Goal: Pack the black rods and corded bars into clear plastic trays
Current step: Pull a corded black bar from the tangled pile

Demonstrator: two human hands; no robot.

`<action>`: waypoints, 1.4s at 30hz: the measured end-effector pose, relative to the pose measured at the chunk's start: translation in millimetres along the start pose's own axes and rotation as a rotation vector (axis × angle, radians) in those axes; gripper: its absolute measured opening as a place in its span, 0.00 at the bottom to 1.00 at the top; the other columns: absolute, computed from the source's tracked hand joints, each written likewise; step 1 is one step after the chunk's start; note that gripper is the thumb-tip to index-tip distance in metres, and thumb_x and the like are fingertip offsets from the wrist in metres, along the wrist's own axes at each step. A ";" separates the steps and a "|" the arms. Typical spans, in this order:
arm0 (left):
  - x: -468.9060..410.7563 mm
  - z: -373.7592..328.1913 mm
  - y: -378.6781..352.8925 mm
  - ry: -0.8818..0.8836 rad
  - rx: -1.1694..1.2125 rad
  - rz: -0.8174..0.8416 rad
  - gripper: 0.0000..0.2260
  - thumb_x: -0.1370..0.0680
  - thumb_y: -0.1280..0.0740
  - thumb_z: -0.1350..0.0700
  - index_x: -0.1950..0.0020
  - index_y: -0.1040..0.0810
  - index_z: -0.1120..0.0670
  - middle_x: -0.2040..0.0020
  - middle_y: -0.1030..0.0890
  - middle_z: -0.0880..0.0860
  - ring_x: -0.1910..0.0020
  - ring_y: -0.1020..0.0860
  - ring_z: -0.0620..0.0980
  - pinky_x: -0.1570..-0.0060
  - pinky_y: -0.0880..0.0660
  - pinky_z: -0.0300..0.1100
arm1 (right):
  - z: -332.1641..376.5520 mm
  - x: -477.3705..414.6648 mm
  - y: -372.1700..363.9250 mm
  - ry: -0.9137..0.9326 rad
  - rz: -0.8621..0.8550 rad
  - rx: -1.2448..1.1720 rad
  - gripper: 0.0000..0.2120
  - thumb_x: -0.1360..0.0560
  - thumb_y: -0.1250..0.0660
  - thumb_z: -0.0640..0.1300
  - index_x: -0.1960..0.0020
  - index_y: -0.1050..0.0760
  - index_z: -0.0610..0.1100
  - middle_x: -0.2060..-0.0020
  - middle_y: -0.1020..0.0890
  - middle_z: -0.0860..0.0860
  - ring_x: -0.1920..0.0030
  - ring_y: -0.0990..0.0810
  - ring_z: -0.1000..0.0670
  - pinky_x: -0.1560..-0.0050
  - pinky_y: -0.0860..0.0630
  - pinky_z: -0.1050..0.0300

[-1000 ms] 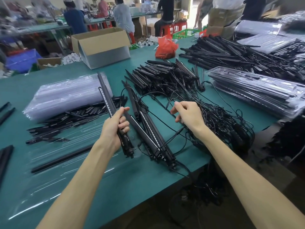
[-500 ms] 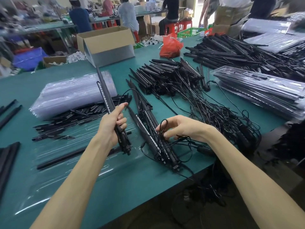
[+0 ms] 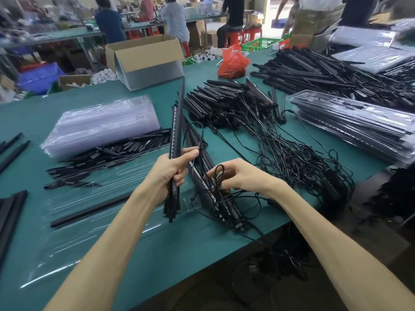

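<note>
Clear plastic at far left — a moulded tray [image 3: 78, 243] lying flat on the green table [image 3: 179, 254], one long black rod [image 3: 89, 211] already laid across it. Behind, a stack of empty clear trays [image 3: 101, 124], with a heap of short black rods [image 3: 107, 158] against its near edge. Next, left hand [image 3: 173, 171], fingers curled tight round long black corded bars [image 3: 177, 122], held off the table, tips up and away, lower ends hanging over the tray's right end. Just right of that, right hand [image 3: 238, 176], thumb and fingertips pinching a loop of thin black cord [image 3: 216, 176] above a bundle of more bars [image 3: 224, 209] on the table. Farther right, a tangle of cords [image 3: 292, 158], then a stack of filled trays [image 3: 359, 122]. Step in hand, seemingly: freeing the held bars' cord from the bundle before loading. Called for next, probably — drawing the loop clear without dragging neighbours along, then lowering the bars flat into the tray beside the rod.
</note>
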State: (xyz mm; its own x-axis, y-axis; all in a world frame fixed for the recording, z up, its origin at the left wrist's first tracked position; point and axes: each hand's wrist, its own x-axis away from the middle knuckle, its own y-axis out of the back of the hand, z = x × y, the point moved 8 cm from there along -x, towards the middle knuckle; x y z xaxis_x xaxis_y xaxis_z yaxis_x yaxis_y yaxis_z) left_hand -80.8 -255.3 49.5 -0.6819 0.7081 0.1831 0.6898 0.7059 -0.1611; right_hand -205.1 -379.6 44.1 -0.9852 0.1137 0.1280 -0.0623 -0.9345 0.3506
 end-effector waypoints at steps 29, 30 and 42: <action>0.3 2.8 15.0 -0.093 -0.080 -0.148 0.11 0.26 0.28 0.65 0.48 0.13 0.52 0.78 0.35 0.50 0.82 0.38 0.46 0.79 0.38 0.35 | -4.9 14.1 9.0 0.070 -0.186 -0.267 0.17 0.25 0.37 0.28 0.42 0.19 0.40 0.54 0.14 0.56 0.67 0.34 0.56 0.63 0.37 0.60; 1.5 0.2 14.2 -0.130 -0.130 -0.163 0.10 0.25 0.28 0.64 0.48 0.13 0.51 0.78 0.34 0.51 0.81 0.38 0.47 0.78 0.37 0.35 | -6.4 13.8 8.9 0.064 -0.175 -0.268 0.17 0.25 0.37 0.29 0.41 0.19 0.41 0.58 0.15 0.59 0.67 0.35 0.55 0.64 0.37 0.61; 6.3 -6.4 2.8 -0.221 -0.303 -0.184 0.06 0.24 0.30 0.61 0.51 0.14 0.53 0.78 0.32 0.50 0.82 0.35 0.47 0.78 0.37 0.35 | -20.6 8.5 7.6 -0.018 -0.104 -0.297 0.35 0.21 0.52 0.70 0.43 0.16 0.47 0.45 0.15 0.53 0.50 0.24 0.46 0.52 0.29 0.52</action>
State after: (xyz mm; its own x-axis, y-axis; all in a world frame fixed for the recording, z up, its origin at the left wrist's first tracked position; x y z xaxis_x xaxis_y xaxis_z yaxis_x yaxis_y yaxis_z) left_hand -81.6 -249.0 56.4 -0.8136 0.5803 -0.0354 0.5694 0.8076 0.1534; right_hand -217.2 -392.7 28.7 -0.9683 0.2176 0.1226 -0.2093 -0.9748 0.0770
